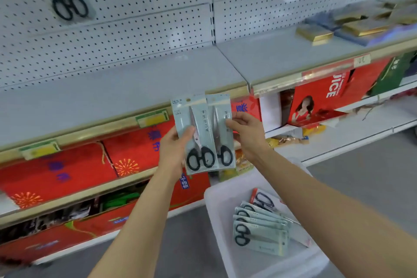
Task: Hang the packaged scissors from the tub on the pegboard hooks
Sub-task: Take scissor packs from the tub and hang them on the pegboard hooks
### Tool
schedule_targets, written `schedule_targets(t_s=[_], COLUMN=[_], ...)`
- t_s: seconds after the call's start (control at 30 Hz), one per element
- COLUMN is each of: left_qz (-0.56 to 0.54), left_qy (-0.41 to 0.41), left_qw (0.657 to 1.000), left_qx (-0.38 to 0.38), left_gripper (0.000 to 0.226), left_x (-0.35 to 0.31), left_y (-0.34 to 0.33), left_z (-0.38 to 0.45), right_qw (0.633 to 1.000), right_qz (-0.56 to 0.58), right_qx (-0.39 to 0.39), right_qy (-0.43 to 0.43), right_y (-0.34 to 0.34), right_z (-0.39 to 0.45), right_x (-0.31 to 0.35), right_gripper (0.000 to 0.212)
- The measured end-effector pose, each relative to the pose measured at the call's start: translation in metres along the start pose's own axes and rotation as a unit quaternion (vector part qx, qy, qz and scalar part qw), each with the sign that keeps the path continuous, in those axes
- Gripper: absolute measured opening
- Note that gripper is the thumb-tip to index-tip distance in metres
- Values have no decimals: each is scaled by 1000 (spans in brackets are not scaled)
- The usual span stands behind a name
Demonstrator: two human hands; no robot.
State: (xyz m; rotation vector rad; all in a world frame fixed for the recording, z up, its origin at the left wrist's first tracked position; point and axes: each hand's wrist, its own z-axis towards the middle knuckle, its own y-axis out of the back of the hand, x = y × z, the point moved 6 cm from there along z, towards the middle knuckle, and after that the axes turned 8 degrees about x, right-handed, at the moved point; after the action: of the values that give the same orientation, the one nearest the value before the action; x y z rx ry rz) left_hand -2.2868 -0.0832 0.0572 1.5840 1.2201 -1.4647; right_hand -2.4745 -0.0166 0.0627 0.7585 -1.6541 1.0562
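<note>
Nearest to me, below and right of my right hand (244, 134), sits the white tub (216, 214) with a fanned stack of packaged scissors (259, 230) lying flat in it; the task is far from finished.

Risk one: I hold two packs at once. The front pack (195, 133) overlaps the rear pack (222, 131), so their hang holes near the top edges do not line up. I judge that threading both on one hook would likely snag or miss one card. Separating them first is safer.

Risk two: both grips sit at mid-card, leaving the tops unsupported. The thin card may bend against a hook tip. A pack that slips would fall to the floor or back into the tub.

My left hand (173, 149) is closed on the front pack, thumb across its face, fingers behind. My right hand pinches the rear pack at its right edge, thumb in front. The two hands are just apart, joined only by the overlapping packs.

Beyond the hands lies a bare grey shelf (126, 88). Above it stands the pegboard (135, 18), well up and left of my left hand, where one hung pack (68, 0) shows, blurred. I cannot make out the hooks themselves.
</note>
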Motion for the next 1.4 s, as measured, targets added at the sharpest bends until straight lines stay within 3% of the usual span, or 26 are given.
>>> schedule_targets(t_s=[0.33,0.5,0.67,0.93,1.03,1.4], left_qz=[-13,-12,-16,-4,20,12], left_qy=[-136,-173,-204,-229,-220,-216], left_qw=[988,982,976,970,972,973], left_qx=[-66,-75,-75,-78,-80,-74], left_gripper=[9,5,16,14,30,15], left_x=[-174,-235,-282,-332,-343,-366], left_y=[59,85,107,140,149,173], left_z=[-34,-34,-25,3,24,91], right_qw=[990,984,979,976,976,976], right_qz=[9,21,14,-7,-8,-10], right_qx=[85,101,103,89,78,69], right_qy=[110,145,174,199,205,205], right_y=[-127,-171,-198,-216,-222,-259], right_z=[-14,-13,-7,14,21,46], right_x=[141,184,216,240,244,240], right_gripper=[16,19,19,11,12,12])
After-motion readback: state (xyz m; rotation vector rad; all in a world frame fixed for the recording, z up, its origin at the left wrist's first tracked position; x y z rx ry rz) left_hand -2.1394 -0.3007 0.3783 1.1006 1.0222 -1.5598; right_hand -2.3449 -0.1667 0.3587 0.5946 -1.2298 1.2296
